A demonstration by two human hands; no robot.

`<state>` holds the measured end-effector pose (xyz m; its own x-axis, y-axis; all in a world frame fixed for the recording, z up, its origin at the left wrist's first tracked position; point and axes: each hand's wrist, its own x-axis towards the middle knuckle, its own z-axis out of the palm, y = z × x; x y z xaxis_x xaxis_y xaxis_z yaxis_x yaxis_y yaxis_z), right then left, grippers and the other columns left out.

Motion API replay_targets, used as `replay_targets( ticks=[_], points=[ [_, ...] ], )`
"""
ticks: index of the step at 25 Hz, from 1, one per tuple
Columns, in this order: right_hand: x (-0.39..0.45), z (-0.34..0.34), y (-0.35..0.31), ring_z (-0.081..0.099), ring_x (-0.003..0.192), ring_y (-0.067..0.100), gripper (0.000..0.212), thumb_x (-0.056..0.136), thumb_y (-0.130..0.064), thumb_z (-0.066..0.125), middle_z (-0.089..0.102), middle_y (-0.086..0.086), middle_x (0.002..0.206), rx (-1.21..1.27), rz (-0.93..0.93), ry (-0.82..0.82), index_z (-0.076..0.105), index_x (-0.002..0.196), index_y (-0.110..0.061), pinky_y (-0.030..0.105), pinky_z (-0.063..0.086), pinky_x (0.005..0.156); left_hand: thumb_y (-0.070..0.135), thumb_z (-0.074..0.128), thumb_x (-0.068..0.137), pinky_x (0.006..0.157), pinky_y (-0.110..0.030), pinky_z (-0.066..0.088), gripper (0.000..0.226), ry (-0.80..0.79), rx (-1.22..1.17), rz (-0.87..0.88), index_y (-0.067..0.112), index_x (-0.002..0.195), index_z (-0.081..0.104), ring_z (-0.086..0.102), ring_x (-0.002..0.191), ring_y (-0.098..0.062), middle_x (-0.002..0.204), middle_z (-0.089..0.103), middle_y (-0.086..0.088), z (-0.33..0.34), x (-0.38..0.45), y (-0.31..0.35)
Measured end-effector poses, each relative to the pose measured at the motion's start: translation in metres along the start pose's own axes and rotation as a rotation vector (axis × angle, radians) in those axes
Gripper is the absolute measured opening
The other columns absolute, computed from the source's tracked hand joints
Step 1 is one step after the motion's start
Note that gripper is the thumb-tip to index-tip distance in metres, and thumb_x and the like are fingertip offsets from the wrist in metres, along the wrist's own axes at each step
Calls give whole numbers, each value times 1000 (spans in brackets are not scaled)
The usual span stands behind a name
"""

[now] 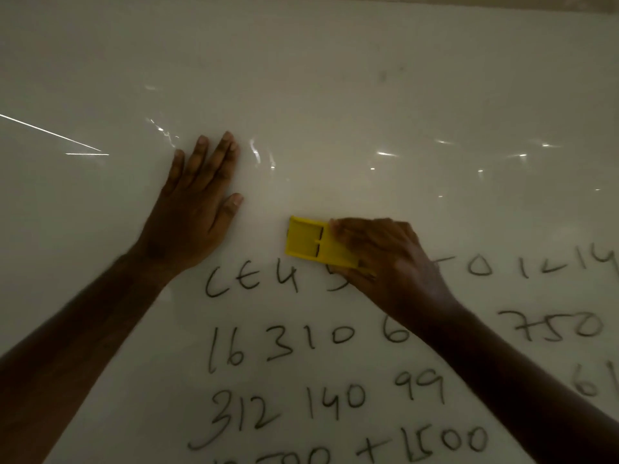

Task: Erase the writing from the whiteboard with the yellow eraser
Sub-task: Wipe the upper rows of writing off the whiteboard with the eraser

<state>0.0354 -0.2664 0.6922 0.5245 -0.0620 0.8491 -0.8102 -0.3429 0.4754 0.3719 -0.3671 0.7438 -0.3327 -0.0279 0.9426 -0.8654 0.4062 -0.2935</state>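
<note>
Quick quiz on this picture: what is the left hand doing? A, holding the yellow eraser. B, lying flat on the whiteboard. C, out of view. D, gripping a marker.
B: the left hand lies flat with straight fingers on the whiteboard, while the right hand holds the yellow eraser.

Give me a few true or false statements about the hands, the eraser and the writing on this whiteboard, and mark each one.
1. The right hand grips the yellow eraser. True.
2. The left hand holds a marker. False: it lies flat on the whiteboard, fingers straight, holding nothing.
3. Handwritten numbers remain below the eraser. True.
4. The eraser sits at the bottom row of writing. False: it is at the top row.
5. The board above the hands is full of writing. False: only faint smudges show there.
</note>
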Motion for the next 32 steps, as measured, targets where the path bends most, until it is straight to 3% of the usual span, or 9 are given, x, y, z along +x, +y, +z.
replay_targets(
  ticks=[3,9,13,18,25,32],
  points=[
    [-18,-16,10,61,122,23,54,97,-38,73,62,-3,145,-47,-27,-33,59,147,-20,39,45,100,45,29,113,135,-60,7,70,-24,18,-23,14,174,15,8,169,-33,183,10,-3,-8,-24,-27],
    [45,9,-12,58,122,25,61,93,-38,76,63,2,141,-8,150,79,58,147,-17,38,39,96,43,28,114,135,-59,1,68,10,18,-61,13,174,15,6,168,-36,183,10,-3,-2,-27,-25],
    [33,38,-56,60,115,26,58,96,-34,74,63,3,142,25,4,18,58,147,-14,43,46,96,44,26,114,135,-60,2,68,19,24,-71,13,174,15,6,168,-36,182,11,-4,1,-33,-30],
    [-6,17,-45,62,119,25,54,101,-37,65,60,3,148,-25,-103,-107,57,149,-15,44,47,97,43,27,115,135,-62,3,67,24,23,-81,13,174,15,6,168,-36,182,10,-3,0,-33,-26],
    [62,40,-63,57,113,26,60,94,-39,73,63,1,141,-14,115,46,58,147,-16,44,44,92,45,25,116,135,-61,2,67,22,40,-77,12,174,15,5,169,-35,183,10,-6,2,-34,-27],
    [1,35,-84,62,112,24,56,97,-37,66,61,0,146,-26,-97,-102,56,148,-16,43,48,94,45,27,116,135,-57,0,67,25,28,-60,11,174,15,5,168,-36,182,11,-6,1,-42,-31]
  ],
)
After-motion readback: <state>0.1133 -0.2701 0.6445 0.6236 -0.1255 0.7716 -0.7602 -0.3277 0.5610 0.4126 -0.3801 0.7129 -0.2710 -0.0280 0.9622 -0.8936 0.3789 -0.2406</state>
